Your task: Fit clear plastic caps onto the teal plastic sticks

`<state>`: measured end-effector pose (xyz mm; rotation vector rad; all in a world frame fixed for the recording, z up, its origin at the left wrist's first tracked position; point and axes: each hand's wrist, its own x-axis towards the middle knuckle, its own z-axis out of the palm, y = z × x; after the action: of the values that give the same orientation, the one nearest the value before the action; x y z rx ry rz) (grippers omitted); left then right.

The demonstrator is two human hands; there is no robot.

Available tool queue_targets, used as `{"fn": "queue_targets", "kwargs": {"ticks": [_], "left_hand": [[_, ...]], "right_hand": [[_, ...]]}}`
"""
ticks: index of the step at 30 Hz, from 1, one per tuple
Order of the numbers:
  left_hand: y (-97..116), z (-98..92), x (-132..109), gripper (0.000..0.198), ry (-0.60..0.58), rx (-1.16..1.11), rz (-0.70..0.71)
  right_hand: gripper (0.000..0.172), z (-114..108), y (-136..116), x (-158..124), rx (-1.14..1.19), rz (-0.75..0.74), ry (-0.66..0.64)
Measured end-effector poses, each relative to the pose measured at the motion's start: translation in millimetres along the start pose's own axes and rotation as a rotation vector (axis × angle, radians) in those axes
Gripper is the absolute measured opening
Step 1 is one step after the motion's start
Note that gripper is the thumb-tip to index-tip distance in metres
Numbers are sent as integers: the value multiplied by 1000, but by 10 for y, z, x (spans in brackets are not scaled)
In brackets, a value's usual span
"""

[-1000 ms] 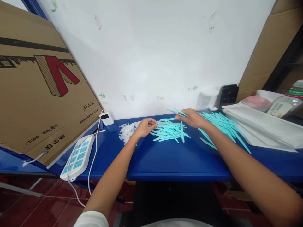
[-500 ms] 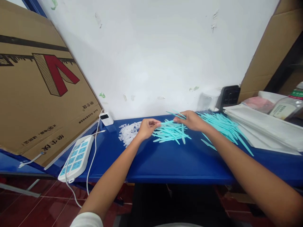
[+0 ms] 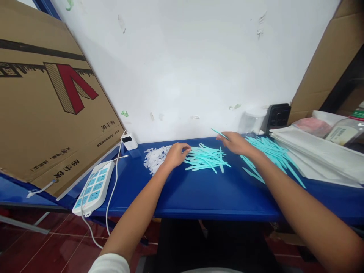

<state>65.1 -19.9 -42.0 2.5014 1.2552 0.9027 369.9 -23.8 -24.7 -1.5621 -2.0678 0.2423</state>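
Whereas half a second ago both hands met at a strip above the middle heap (image 3: 207,161), they now stand apart, which suggests that piece has been let go there. On the right, the right hand (image 3: 231,142) pinches a teal strip (image 3: 217,132) near the far wall (image 3: 182,76); the second strip it carried no longer shows. The left hand (image 3: 176,154) curls loosely at the heap's left edge, thumb and forefinger parted, nothing visible between. Its wrist hides some white pieces (image 3: 155,159), and the right edge cuts off a bottle (image 3: 345,129).
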Motion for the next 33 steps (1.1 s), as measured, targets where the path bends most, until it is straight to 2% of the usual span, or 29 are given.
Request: {"fn": "queue_targets", "kwargs": {"ticks": [2, 5, 9, 15, 19, 24, 28, 33], "left_hand": [[-99, -69, -7, 22, 13, 168, -38], [-294, -192, -15, 27, 28, 425, -167], [-474, -266, -31, 36, -33, 553, -212], [-504, -225, -26, 12, -175, 392, -170], [-560, -214, -2, 5, -193, 338, -226], [-566, -173, 4, 16, -258, 186, -233], [-476, -151, -5, 14, -195, 46, -216], [-324, -142, 38, 22, -87, -249, -153]], "right_hand": [[43, 17, 43, 10, -36, 43, 50], [38, 61, 78, 17, -53, 113, 67], [28, 89, 63, 21, 16, 50, 55], [29, 46, -46, -8, 242, 45, 39], [36, 0, -154, -55, 371, 53, -41], [47, -50, -272, -119, 519, 76, -106], [54, -105, -353, -159, 542, 89, -148], [52, -150, -441, -185, 518, 69, -182]]}}
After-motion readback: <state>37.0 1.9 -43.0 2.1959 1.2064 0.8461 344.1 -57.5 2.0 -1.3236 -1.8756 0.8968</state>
